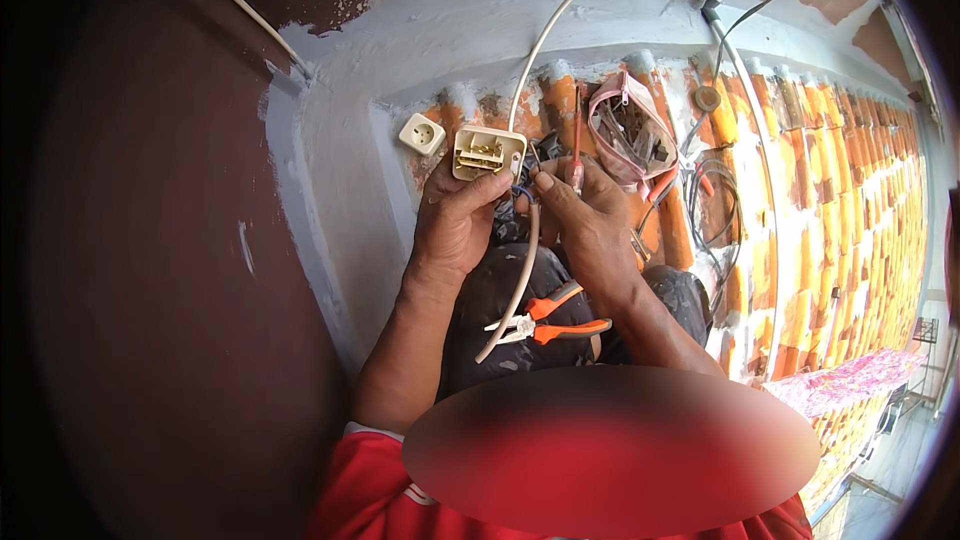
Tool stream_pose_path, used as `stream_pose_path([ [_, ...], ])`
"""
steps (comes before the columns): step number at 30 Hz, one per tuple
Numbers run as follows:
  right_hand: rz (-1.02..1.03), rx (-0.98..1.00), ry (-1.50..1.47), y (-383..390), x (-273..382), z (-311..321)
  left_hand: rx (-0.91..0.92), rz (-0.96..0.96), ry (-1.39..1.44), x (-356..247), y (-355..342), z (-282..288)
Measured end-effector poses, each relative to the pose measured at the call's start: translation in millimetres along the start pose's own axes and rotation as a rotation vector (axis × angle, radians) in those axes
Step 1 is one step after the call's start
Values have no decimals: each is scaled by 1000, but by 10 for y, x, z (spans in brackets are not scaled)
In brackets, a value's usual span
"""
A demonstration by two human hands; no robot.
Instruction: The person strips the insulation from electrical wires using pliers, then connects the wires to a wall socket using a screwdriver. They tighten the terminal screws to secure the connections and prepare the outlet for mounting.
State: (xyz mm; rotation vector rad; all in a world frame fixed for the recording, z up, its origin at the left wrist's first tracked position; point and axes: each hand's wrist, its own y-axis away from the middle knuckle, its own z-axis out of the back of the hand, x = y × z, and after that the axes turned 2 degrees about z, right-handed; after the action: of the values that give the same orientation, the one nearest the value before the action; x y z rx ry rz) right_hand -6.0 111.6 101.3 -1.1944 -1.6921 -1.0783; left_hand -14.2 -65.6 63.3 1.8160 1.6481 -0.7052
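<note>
My left hand is closed around the edge of an opened cream socket housing, its brass contacts facing up. A white cable runs to it from above. My right hand pinches a thin wire beside the housing, with a screwdriver tucked between its fingers, shaft pointing away. From the fingers a short beige cable hangs over my lap, with blue strands near its upper end. Orange-handled pliers lie on my thigh, jaws to the left. The exact wire ends are partly hidden by my fingers.
A white socket cover rests on the tiles at the far left. Beyond my right hand is an open pink-edged pouch of tools. Coiled dark cable lies on the orange roof tiles. A brown wall rises on the left.
</note>
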Motion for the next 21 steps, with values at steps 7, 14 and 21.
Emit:
stream_pose_path([
  [7, 0, 28, -40, -64, -197, 55, 10, 273, 101, 204, 129, 55],
  [14, 263, -163, 941, -314, -404, 614, -338, 266, -15, 158, 309, 226],
  [21, 457, 38, 1441, -638, -931, 893, -446, 322, 23, 154, 320, 429],
])
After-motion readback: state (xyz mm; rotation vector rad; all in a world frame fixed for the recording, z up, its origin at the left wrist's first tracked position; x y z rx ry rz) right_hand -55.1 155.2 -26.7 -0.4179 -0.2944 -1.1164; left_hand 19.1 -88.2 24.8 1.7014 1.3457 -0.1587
